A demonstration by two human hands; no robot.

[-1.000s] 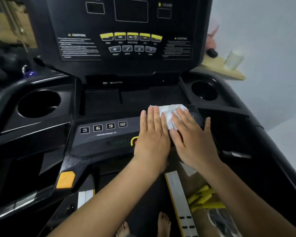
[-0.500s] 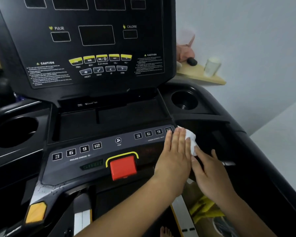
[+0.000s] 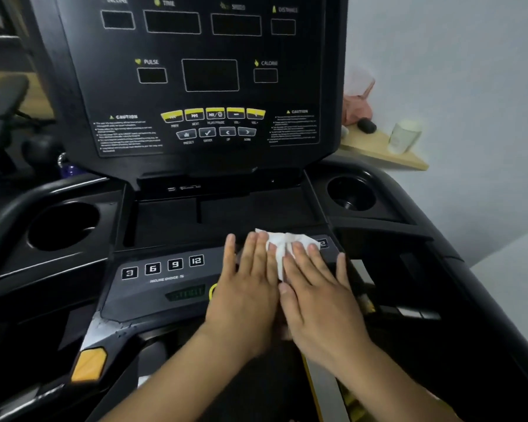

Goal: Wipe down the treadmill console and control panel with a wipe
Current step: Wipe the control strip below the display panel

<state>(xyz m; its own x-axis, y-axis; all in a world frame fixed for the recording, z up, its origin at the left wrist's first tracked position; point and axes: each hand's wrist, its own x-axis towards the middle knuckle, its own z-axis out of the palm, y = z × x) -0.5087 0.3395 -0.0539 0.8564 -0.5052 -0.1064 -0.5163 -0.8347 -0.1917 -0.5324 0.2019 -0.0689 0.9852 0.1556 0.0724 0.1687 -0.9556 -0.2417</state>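
A white wipe (image 3: 282, 243) lies flat on the grey control panel (image 3: 153, 287) of the black treadmill, right of the 3, 6, 9, 12 incline buttons. My left hand (image 3: 244, 287) and my right hand (image 3: 317, 287) lie side by side with straight fingers, both pressing the wipe onto the panel. They cover the red stop button; only a bit of its yellow rim shows. The upright console (image 3: 208, 77) with dark displays and yellow buttons stands behind.
Round cup holders sit at the left (image 3: 63, 225) and right (image 3: 351, 193) of a shallow tray (image 3: 226, 214). A wooden shelf (image 3: 384, 153) with a white cup is by the wall at right. An orange tab (image 3: 89, 363) marks the left handlebar.
Both hands slid the wipe right to the panel's end, then back left over the stop button. The view tilted up, showing more of the console.
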